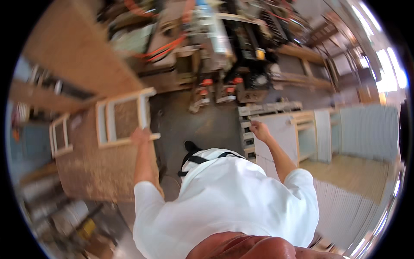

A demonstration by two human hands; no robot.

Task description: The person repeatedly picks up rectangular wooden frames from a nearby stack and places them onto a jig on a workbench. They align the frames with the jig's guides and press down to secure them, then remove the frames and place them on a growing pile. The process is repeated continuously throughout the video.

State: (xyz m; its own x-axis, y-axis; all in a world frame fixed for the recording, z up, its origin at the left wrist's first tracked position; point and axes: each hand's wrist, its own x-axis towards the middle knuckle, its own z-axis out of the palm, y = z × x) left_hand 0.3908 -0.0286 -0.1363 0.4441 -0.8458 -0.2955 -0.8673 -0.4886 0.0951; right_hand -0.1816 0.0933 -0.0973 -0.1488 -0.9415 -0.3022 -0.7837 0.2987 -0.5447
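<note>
Although the picture is blurred by motion, a pale wooden frame (120,142) can be seen lying on the brown table (103,172), near its right edge, with one rail end reaching over this edge. The left hand (140,135) covers one corner of the frame; its fingers are smeared, so I cannot tell if they pinch the wood or only rest there. The left arm goes almost straight forward from the sleeve. Between the table and the white panel (276,136) at right, a strip of grey floor (194,116) gives open room. The right hand (259,130) is near the panel's corner, elbow bent, its fingers curled; whether they press together, I cannot tell. Farther ahead, the crowded tools (215,88) are hard to make out.
</note>
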